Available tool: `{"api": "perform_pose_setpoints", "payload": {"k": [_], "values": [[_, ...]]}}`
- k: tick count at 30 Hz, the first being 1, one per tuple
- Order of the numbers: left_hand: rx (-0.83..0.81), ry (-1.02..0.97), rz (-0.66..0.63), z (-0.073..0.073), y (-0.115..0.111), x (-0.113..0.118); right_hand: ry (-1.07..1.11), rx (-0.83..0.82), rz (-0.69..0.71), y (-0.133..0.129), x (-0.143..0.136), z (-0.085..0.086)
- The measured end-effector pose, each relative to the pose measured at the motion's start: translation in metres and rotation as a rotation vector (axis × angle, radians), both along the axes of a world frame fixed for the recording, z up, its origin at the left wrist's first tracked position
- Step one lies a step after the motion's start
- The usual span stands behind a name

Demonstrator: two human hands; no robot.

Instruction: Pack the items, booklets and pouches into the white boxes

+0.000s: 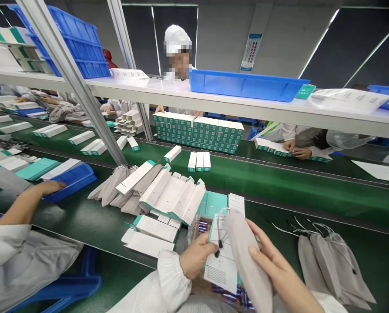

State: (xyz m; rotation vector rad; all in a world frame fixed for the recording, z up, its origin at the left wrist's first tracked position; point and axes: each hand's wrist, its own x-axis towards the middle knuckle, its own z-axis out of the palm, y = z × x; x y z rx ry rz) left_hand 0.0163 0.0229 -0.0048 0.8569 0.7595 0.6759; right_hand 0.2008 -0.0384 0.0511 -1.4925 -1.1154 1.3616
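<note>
Grey drawstring pouch [248, 261] in hands [276, 265], batteries [229, 295] in plastic-lined box below

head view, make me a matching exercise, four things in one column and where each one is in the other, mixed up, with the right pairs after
Things:
1. printed leaflet
2. long blue tray
3. upright grey drawstring pouch
4. white cap

Places:
A. on the raised shelf
B. in the right hand
C. on the head of a person
D. in the left hand

Right pairs: 1-D, 2-A, 3-B, 4-C
</note>
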Motion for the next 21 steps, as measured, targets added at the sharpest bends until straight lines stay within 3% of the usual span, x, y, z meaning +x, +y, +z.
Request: {"api": "perform_pose_setpoints", "payload": {"k": [4, 7, 9, 11, 15, 18, 21], "values": [[-0.013, -0.068, 0.024, 0.012, -0.011, 0.005, -0.223, 0.133, -0.005, -0.001, -0.023, -0.023], [-0.031, -0.043, 0.075, 0.011, -0.015, 0.001, -0.505, 0.257, -0.176, -0.001, -0.030, -0.040], [-0.064, -0.048, 0.093, 0.008, -0.016, -0.004, -0.531, 0.294, -0.289, 0.000, -0.031, -0.053], [-0.057, -0.087, 0.030, 0.007, -0.017, -0.009, -0.415, 0.277, -0.264, 0.001, -0.030, -0.068], [0.203, -0.019, -0.146, 0.012, -0.016, -0.013, -0.213, 0.232, -0.145, -0.002, -0.031, -0.095], [0.441, 0.233, -0.159, 0.012, -0.018, -0.012, -0.254, 0.245, -0.180, -0.006, -0.036, -0.106], [0.614, 0.424, -0.148, 0.005, -0.022, -0.008, -0.294, 0.198, -0.170, -0.009, -0.042, -0.105]]}}
